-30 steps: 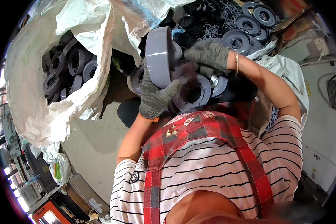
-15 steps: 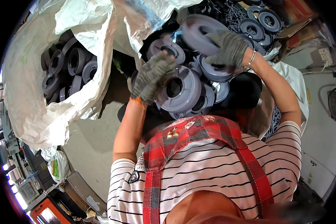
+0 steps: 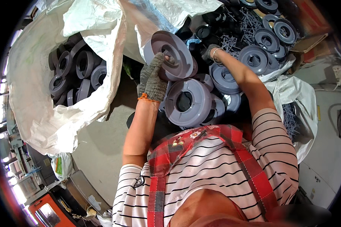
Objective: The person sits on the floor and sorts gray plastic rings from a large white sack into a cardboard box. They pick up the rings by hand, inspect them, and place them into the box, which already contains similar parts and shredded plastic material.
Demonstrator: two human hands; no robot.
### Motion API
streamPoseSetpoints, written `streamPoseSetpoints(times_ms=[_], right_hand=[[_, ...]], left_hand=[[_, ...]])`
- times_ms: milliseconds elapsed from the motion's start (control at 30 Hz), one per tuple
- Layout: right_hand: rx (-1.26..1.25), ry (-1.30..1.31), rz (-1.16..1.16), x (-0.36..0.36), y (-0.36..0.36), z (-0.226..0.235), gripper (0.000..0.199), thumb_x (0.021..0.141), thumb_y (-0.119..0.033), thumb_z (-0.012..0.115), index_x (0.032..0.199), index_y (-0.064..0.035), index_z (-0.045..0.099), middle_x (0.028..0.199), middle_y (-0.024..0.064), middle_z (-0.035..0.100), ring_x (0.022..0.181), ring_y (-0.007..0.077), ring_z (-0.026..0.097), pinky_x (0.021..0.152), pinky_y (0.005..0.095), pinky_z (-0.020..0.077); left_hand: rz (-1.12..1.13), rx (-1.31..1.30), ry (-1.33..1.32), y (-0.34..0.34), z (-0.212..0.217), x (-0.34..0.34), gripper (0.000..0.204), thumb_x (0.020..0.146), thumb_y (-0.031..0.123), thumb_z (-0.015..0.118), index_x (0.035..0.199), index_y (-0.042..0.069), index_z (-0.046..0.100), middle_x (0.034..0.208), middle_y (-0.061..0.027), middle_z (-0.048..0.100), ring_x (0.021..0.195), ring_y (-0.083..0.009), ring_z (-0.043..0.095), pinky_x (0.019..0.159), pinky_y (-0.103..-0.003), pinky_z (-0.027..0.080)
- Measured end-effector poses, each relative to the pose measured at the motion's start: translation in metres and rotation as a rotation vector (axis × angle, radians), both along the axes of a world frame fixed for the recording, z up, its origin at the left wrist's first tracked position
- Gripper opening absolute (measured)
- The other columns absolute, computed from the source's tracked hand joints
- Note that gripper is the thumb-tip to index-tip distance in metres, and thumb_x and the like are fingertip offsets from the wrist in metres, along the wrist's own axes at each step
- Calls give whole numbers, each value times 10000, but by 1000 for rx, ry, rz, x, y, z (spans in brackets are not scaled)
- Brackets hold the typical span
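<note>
My left hand, in a grey knit glove with an orange cuff, grips a wide grey plastic ring with a threaded centre hole. Its thumb reaches over the rim and the ring is tilted. Just below lies another grey flanged ring with ribs. My gloved right hand reaches far forward among black round plastic parts; its fingers are mostly hidden there. Beneath my right forearm sit stacked grey rings.
At left, a white woven sack gapes with several dark grey rings inside. Grey screw-like pieces are heaped at the far right, beside more grey rings. A smaller white sack stands at right.
The wide ring has passed from my right hand to my left and moved leftward. My right hand has gone forward into the black parts.
</note>
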State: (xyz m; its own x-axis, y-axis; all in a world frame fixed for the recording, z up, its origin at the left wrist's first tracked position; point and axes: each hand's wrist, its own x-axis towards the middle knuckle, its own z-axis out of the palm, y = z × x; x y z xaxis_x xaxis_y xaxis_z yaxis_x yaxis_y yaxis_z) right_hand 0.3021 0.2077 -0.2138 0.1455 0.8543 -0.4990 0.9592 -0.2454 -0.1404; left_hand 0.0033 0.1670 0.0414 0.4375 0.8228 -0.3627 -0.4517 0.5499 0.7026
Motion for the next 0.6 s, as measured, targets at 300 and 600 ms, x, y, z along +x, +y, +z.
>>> streamPoseSetpoints(times_ms=[300,600], right_hand=[[847,493,-76,-98,-88,249,463,641,-362,728,958,-39,631,1102,168,570,1054,301,529,900,337,425],[644,145,187,-128,-128,327,790,573,-343,733,1236,-41,429,1150,204,497,1081,331,476,934,392,381]], left_hand=[[-72,-50,-50,-18,8,7,270,805,150,599,1030,5,561,959,-132,605,866,-238,602,766,-385,507],[-170,164,-42,-46,19,-2,340,805,88,563,1123,-23,516,1053,-132,592,962,-254,580,850,-370,466]])
